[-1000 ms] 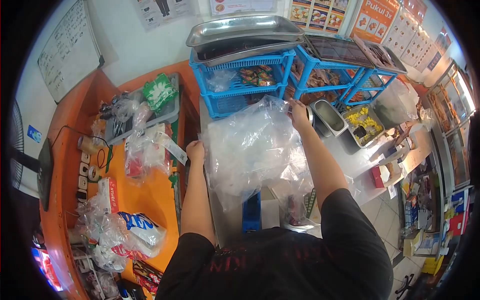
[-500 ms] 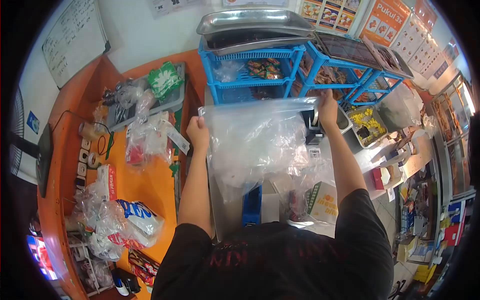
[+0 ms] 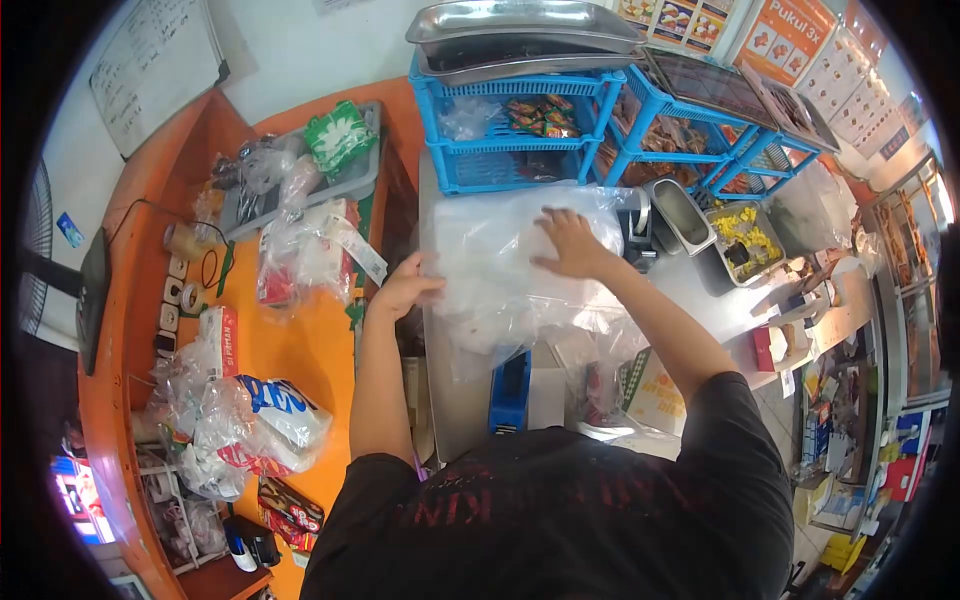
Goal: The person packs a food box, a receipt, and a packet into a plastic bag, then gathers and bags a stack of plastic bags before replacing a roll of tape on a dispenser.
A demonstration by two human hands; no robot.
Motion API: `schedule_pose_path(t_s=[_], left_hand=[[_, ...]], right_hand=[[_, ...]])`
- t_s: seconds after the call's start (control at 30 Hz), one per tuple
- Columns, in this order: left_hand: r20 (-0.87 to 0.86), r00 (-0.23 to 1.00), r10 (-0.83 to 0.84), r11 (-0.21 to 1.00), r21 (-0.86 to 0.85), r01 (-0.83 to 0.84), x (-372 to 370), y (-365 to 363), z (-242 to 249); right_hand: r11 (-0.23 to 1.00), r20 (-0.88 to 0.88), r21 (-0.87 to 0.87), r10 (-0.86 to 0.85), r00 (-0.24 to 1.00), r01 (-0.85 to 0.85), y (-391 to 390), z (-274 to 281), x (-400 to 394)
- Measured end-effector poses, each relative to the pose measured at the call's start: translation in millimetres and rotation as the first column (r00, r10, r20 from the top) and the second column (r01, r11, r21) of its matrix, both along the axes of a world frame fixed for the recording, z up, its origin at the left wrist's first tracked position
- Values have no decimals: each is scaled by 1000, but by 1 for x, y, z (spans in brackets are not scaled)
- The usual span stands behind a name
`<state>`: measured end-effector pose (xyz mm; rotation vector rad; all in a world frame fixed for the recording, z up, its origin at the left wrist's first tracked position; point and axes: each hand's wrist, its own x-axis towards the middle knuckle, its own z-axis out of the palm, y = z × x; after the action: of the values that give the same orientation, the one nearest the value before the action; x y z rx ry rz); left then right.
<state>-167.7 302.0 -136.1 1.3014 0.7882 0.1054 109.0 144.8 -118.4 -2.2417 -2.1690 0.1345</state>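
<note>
A large clear plastic bag (image 3: 490,240) lies spread over the grey worktop, its lower part crumpled. My right hand (image 3: 572,243) rests on the upper right of the bag, fingers spread and flat. At the bag's left edge, my left hand (image 3: 408,285) has its thumb and fingers closed about the plastic; the exact grip is partly hidden. More crinkled clear plastic hangs toward my body, over a blue tape dispenser-like object (image 3: 511,392) and a printed paper bag (image 3: 655,400).
Blue stacked baskets (image 3: 520,150) with packets stand behind the bag, topped by metal trays (image 3: 525,30). To the right are metal containers, one with yellow pieces (image 3: 745,240). An orange counter (image 3: 290,345) at left holds plastic bags and a grey bin (image 3: 365,165).
The bag, held up by both hands before, now lies lower and flatter on the worktop. My right hand let go of its corner and moved inward and down; my left hand shifted slightly down.
</note>
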Motion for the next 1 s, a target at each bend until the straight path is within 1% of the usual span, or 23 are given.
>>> schedule_pose_path(t_s=[0.07,0.1,0.13,0.17,0.2,0.27,0.3,0.33,0.37,0.4,0.47,0.5,0.53,0.57,0.6,0.63,0.67,0.73,0.77,0.83,0.93,0.97,1.0], left_hand=[[373,923,91,991,-128,-46,1,-1,9],[461,872,166,986,-89,-140,3,-3,6],[462,870,170,985,-88,-146,5,-10,-6],[554,608,569,820,-436,-371,9,-20,-23],[459,234,857,515,-747,-420,15,-34,-32],[265,299,917,394,-720,-572,41,-102,0],[380,406,831,553,-642,-531,52,-127,-11],[342,532,775,624,-547,-558,70,-142,-16],[277,644,713,688,-453,-567,78,-152,-21],[264,640,722,677,-459,-575,79,-148,-27],[16,843,538,773,-407,-486,88,-127,-35],[13,838,546,766,-413,-493,85,-125,-32],[61,842,537,812,-309,-496,82,-120,-28],[111,847,519,847,-195,-494,80,-111,-23],[239,759,606,794,-239,-559,75,-96,-28],[353,647,676,736,-291,-611,68,-81,-33],[354,645,678,735,-289,-614,60,-75,-20],[228,553,801,596,-391,-702,42,-73,25],[232,545,806,590,-393,-705,33,-74,33],[355,616,703,674,-55,-737,15,-74,44],[720,341,604,587,-113,-802,-14,-68,75],[693,378,615,630,-143,-763,-24,-57,72],[664,416,622,670,-176,-721,-34,-53,76]], right_hand=[[964,-292,230,-61,954,133,23,11,8],[965,-292,231,-57,955,128,36,5,16],[942,-222,307,-65,973,133,51,-11,26],[912,-150,388,-77,986,130,62,-21,33],[908,-147,400,-71,987,125,69,-21,36],[956,-164,48,-279,946,290,80,-18,39],[936,-149,115,-316,937,334,82,-18,34],[936,-154,117,-314,937,333,87,-12,31],[939,-124,31,-337,933,343,90,-2,29],[935,-89,-62,-354,931,349,92,1,28],[919,-118,-150,-382,916,364,110,0,40],[896,-143,-217,-421,895,387,114,1,44],[899,-138,-216,-415,899,381,111,2,50],[898,-370,-347,-396,841,270,108,9,57],[887,-579,-444,-390,716,125,103,27,52],[838,-631,-532,-486,604,118,95,44,46],[840,-633,-531,-483,605,114,87,51,37],[934,-893,-279,-338,298,224,75,56,21],[936,-892,-276,-334,304,217,70,58,14],[938,-998,12,-11,64,347,61,63,2],[953,-991,121,133,-26,280,34,92,-9],[959,-988,155,149,42,237,26,99,-12],[960,-989,148,144,38,238,18,109,-22]])
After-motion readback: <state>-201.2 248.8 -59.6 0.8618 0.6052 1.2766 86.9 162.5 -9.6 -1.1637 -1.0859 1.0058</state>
